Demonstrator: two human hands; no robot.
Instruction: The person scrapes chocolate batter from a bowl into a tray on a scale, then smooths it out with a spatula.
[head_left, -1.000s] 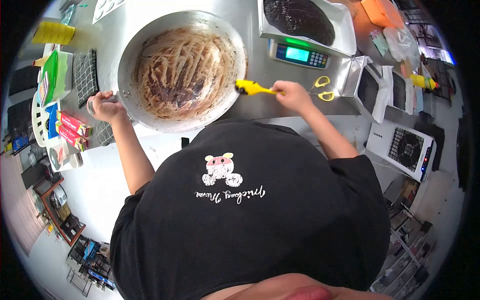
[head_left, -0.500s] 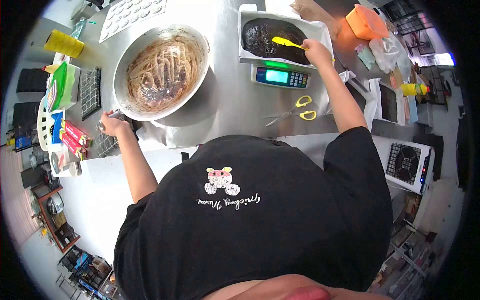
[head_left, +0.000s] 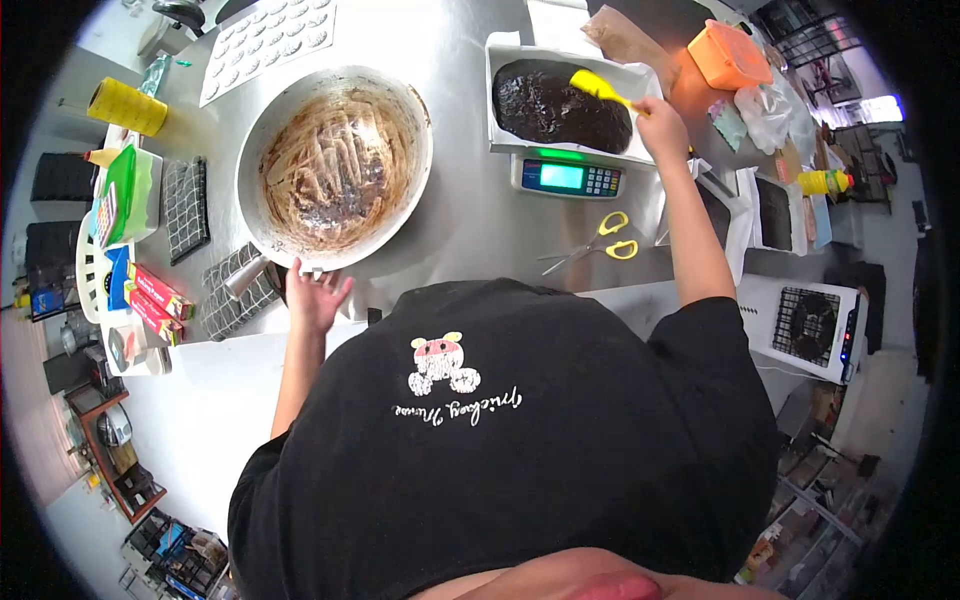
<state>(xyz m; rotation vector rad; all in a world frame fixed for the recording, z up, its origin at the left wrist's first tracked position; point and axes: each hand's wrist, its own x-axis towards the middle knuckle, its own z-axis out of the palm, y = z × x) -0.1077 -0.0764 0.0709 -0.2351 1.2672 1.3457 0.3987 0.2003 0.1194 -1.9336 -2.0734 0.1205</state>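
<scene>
My right hand (head_left: pixel 662 130) grips the handle of a yellow spatula (head_left: pixel 598 86). Its blade is over dark, glossy batter (head_left: pixel 550 110) that spreads in a paper-lined rectangular tin (head_left: pixel 503 52). Under the tin's front edge shows a digital scale (head_left: pixel 570 178) with a lit green display. My left hand (head_left: pixel 316 300) is open, fingers spread, fingertips right at the near rim of a big metal pan (head_left: pixel 422 165). Brown batter streaks coat the pan's inside, and its metal handle (head_left: pixel 246 276) points toward the front left.
Yellow-handled scissors (head_left: pixel 612 240) lie in front of the scale. To the right are more lined tins (head_left: pixel 775 212) and an orange tub (head_left: pixel 730 55). Checked cloths (head_left: pixel 186 208), baking paper boxes (head_left: pixel 158 292) and a green-lidded container (head_left: pixel 118 195) sit at left. A patterned sheet (head_left: pixel 268 45) lies behind the pan.
My left hand has let go of the pan's handle and moved right to the near rim, its fingers now spread. The spatula has shifted right over the tin, its blade raised.
</scene>
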